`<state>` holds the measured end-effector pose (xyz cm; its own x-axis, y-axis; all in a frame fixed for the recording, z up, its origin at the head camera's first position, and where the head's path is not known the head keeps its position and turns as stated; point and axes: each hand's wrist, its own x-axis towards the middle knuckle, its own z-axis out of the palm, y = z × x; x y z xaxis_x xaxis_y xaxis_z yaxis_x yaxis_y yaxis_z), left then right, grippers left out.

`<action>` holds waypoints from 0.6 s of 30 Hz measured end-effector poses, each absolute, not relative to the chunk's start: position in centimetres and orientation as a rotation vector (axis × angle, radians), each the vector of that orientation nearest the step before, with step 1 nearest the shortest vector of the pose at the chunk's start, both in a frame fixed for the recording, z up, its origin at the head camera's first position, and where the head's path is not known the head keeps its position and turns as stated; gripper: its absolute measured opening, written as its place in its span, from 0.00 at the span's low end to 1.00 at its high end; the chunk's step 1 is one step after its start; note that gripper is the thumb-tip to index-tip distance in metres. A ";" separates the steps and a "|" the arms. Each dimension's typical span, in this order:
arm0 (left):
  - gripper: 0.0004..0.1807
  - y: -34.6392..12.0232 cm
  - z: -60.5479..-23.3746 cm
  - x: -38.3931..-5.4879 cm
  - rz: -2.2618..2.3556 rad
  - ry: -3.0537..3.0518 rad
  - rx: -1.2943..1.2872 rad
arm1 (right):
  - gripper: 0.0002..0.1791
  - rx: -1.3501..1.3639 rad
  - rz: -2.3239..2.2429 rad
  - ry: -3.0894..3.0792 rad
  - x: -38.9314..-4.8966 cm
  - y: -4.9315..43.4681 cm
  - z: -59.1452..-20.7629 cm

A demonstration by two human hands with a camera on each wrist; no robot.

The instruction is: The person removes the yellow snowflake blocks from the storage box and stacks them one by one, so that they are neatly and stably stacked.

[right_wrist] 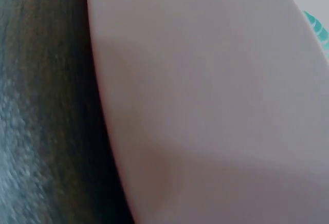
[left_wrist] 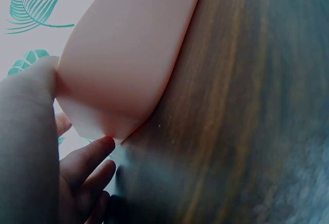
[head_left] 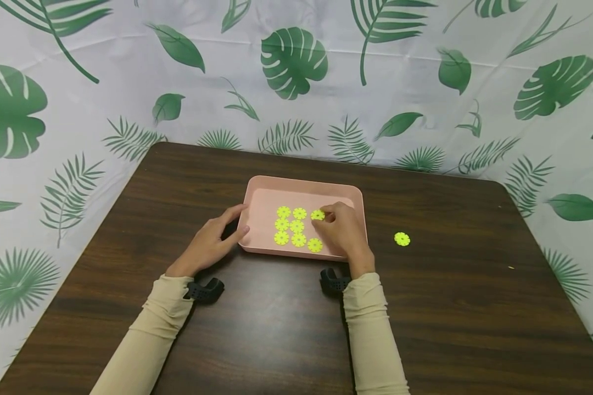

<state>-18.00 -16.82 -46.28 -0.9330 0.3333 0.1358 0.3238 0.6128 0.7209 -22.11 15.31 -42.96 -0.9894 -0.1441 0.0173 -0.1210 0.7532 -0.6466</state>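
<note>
A shallow pink tray (head_left: pixel 262 211) lies on the table, holding several yellow-green notched discs (head_left: pixel 297 225) set out in rows. My left hand (head_left: pixel 210 241) grips its left end; in the left wrist view the thumb passes over the rim and fingertips touch the outer wall. Above the tray's right part, my right hand (head_left: pixel 343 227) pinches a notched disc (head_left: pixel 318 214) between thumb and fingers, at the far end of the right-hand column. Whether that disc touches the tray floor, I cannot tell. The right wrist view shows only the pink tray wall (right_wrist: pixel 205 90) and table.
One more yellow-green disc (head_left: pixel 402 239) lies on the dark wooden table (head_left: pixel 454 307), right of the tray. A tiny yellow scrap (head_left: pixel 511 267) is farther right. Behind the table hangs a white cloth (head_left: pixel 326 109) with green leaf prints.
</note>
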 end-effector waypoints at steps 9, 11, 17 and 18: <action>0.35 -16.7 -46.1 -17.9 1.269 2.803 0.569 | 0.19 -0.327 -1.198 2.984 -21.7 17.2 -41.1; 0.35 -16.7 -46.1 -17.9 1.270 2.801 0.568 | 0.19 -0.329 -1.201 3.025 -21.5 17.9 -40.7; 0.35 -16.7 -46.2 -17.8 1.277 2.794 0.557 | 0.19 -0.316 -1.197 3.134 -20.7 20.6 -39.9; 0.35 -16.7 -46.2 -17.8 1.279 2.792 0.557 | 0.18 -0.299 -1.199 3.150 -20.6 21.2 -39.8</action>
